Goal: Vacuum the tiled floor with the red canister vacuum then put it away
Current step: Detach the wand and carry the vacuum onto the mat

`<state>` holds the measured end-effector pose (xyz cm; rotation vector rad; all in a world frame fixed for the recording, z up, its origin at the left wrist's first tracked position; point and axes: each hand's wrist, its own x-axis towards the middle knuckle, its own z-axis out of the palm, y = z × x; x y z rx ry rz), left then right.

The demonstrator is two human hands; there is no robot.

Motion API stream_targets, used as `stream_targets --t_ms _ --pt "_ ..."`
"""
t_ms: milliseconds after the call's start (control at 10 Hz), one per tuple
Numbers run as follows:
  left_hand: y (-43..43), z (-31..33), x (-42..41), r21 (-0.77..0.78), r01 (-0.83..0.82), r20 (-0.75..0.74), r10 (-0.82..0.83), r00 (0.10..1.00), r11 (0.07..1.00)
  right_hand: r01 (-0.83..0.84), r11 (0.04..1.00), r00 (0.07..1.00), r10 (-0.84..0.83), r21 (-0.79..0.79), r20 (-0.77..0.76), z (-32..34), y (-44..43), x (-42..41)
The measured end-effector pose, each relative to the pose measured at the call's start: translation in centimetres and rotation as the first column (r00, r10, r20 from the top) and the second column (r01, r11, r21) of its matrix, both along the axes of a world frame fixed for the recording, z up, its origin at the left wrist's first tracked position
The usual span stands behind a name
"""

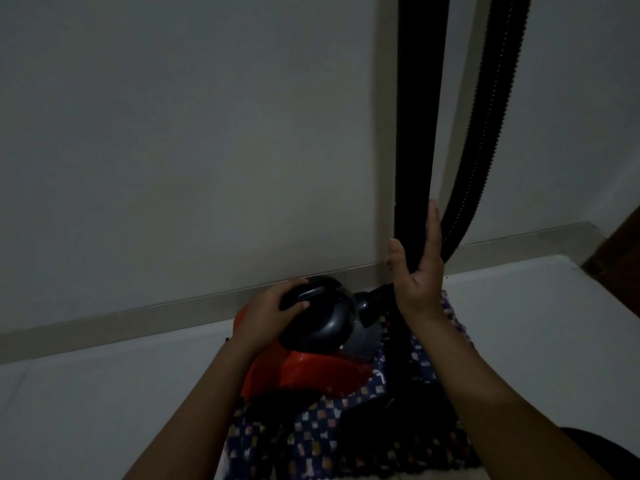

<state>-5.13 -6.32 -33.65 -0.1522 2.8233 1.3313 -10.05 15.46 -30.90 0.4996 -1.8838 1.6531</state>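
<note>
Wall (pixel 180 133): pretty much the whole upper frame is taken up by it, plain and pale, dimly lit, with a vertical corner edge seen just left of the hose.
Floor (pixel 519 323): light tiles, laid out below a pale skirting strip (pixel 138 317) that runs along the foot of the wall.
Hose (pixel 485 133): black and ribbed, hung down from the top edge in two runs, a smoother-looking one on the left and a corrugated one on the right; both are brought together low down by the right hand.
Patterned cloth (pixel 311 434): blue with small pale and orange squares, spread at the bottom centre right under the vacuum; whether it's a rug or clothing can't be told.
Red canister vacuum (pixel 311 368): found low in the middle, close to the wall and skirting, on or over the cloth; red body below, dark rounded top part above, with the hose socket pointed right.
Right hand (pixel 420 271): held upright, palm pressed against the hose, fingers stretched up along it, thumb out on the other side, so the grip is loose and spread rather than clenched.
Left hand (pixel 277 306): laid on the vacuum's dark handle (pixel 301 294), grip closed around it, fingers curled over the top.
</note>
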Motion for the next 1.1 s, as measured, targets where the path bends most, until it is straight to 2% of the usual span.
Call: stream_targets --t_ms 200,400,600,800,900,1000,1100 --pt "0.4 0.5 0.3 -0.083 0.001 0.006 -0.001 1.0 0.997 0.024 1.0 1.0 -0.024 -0.019 -0.003 -0.2 0.3 0.1" --pt "1.5 0.6 0.9 -0.307 -0.032 -0.081 0.008 0.997 0.951 0.031 0.999 0.999 -0.03 -0.027 0.034 0.0 0.4 0.5" --pt "1.3 1.1 0.5 -0.31 -0.011 -0.054 -0.006 0.999 0.951 0.01 0.999 0.993 -0.004 -0.048 0.122 0.6 0.3 1.2" --pt "1.1 1.4 -0.2 -0.285 0.08 0.057 -0.067 0.996 0.955 0.046 0.997 0.981 -0.057 0.064 0.187 1.4 0.3 2.0" --pt "1.4 1.7 -0.8 -0.327 0.12 0.037 -0.114 0.993 0.937 0.065 0.988 0.97 -0.095 0.137 0.222 1.6 0.7 2.4" --pt "2.1 1.9 -1.0 -0.418 0.136 -0.009 -0.153 0.988 0.898 0.074 0.975 0.945 -0.136 0.21 0.298 0.8 0.8 3.3" --pt "4.6 2.0 0.6 -0.436 0.122 -0.095 -0.18 0.979 0.892 0.065 0.947 0.894 -0.195 0.315 0.403 -0.9 1.2 4.7"
